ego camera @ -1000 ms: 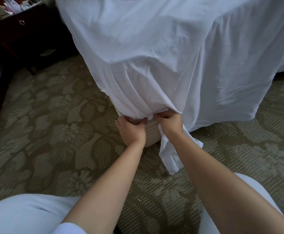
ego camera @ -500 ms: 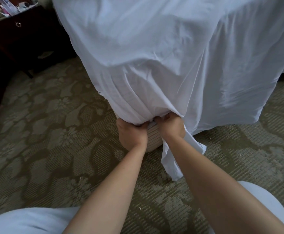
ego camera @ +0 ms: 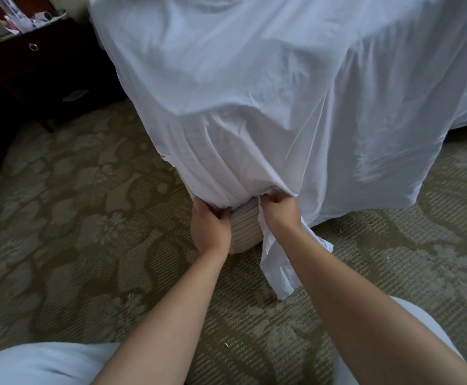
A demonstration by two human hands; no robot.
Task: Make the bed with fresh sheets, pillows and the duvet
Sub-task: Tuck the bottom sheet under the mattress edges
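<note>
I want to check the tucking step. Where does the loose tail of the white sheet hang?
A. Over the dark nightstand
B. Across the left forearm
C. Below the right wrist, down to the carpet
C: the loose tail hangs below the right hand to the carpet.

A white cotton sheet (ego camera: 268,93) drapes over the bed corner, striped base (ego camera: 244,232) beneath at its six o'clock. A dark wooden nightstand (ego camera: 40,76) stands at ten o'clock on the patterned carpet (ego camera: 73,218).

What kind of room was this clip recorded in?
Probably a hotel bedroom, though a home bedroom is possible: a bed draped in a white sheet, patterned wall-to-wall carpet, and a dark wooden nightstand with a ring pull beside the bed.
</note>
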